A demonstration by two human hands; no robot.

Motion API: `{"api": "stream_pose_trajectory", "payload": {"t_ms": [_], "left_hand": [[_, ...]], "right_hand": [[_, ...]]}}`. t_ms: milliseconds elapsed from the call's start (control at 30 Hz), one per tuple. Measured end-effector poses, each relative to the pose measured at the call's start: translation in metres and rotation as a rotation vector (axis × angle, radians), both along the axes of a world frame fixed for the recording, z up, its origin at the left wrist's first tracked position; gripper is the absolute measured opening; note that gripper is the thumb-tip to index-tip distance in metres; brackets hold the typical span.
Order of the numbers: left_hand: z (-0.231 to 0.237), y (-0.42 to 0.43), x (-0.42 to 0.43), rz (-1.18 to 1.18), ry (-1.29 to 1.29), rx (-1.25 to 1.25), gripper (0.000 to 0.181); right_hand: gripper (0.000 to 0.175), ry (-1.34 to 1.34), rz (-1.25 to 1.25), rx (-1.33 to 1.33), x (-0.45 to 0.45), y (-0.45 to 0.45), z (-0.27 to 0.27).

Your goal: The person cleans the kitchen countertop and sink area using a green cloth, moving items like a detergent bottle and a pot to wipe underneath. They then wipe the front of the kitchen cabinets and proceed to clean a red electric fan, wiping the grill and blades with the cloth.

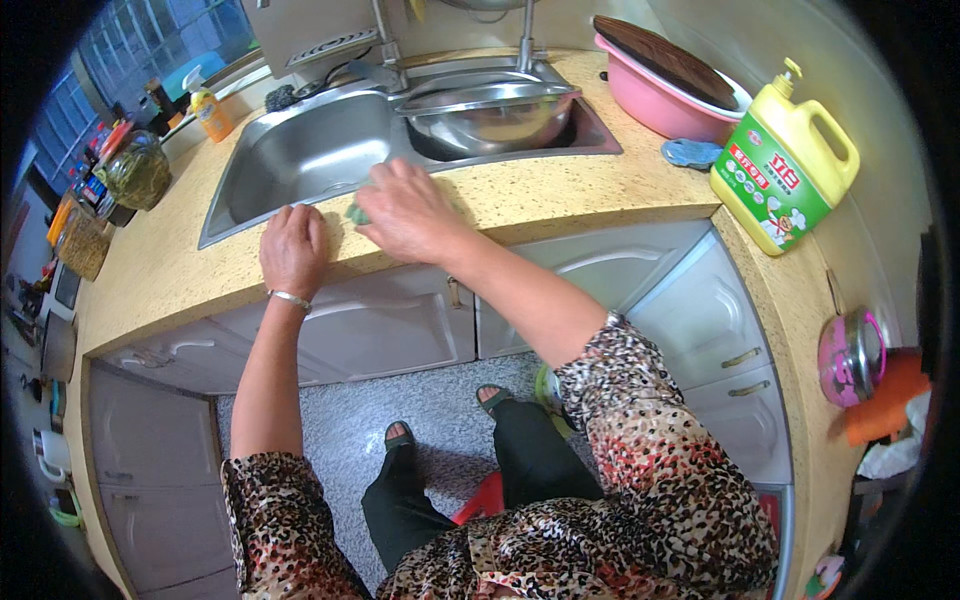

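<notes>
My right hand (409,214) is closed over a green cloth or pad (358,214), pressing it on the speckled yellow countertop (517,191) at the front rim of the sink. Most of the cloth is hidden beneath the fingers. To its left, my left hand (293,247), with a silver bracelet at the wrist, rests on the counter's front edge; its fingers are curled and its palm is hidden. Just beyond both hands lies the left basin of a stainless steel sink (322,142). A large steel bowl (491,124) sits in the right basin.
At the right stand a pink basin (652,101) with a dark round board (667,60), a blue cloth (691,153) and a yellow detergent jug (787,161). An orange spray bottle (210,112) and glass jars (135,169) stand at the left. Cabinet doors (382,330) lie below the counter.
</notes>
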State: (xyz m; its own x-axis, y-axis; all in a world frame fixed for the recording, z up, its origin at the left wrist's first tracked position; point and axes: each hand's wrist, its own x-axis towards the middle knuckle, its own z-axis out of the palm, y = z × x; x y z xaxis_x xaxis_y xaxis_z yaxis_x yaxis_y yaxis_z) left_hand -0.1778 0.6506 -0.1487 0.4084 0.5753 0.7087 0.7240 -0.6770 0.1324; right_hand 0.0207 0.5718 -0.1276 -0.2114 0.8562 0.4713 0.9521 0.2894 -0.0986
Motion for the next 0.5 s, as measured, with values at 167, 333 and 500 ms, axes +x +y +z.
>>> {"api": "stream_pose_trajectory", "payload": {"t_ms": [167,333,500], "left_hand": [[-0.004,0.004,0.005,0.019,-0.001,0.026,0.018],[-0.005,0.003,0.003,0.050,-0.038,0.025,0.016],[0.000,-0.001,0.011,0.022,-0.129,-0.082,0.019]], "right_hand": [[0.018,0.046,0.089,0.046,-0.029,0.039,0.004],[0.019,0.043,0.146,0.143,-0.030,0.045,-0.004],[0.021,0.003,0.137,0.166,-0.024,0.043,-0.004]]}}
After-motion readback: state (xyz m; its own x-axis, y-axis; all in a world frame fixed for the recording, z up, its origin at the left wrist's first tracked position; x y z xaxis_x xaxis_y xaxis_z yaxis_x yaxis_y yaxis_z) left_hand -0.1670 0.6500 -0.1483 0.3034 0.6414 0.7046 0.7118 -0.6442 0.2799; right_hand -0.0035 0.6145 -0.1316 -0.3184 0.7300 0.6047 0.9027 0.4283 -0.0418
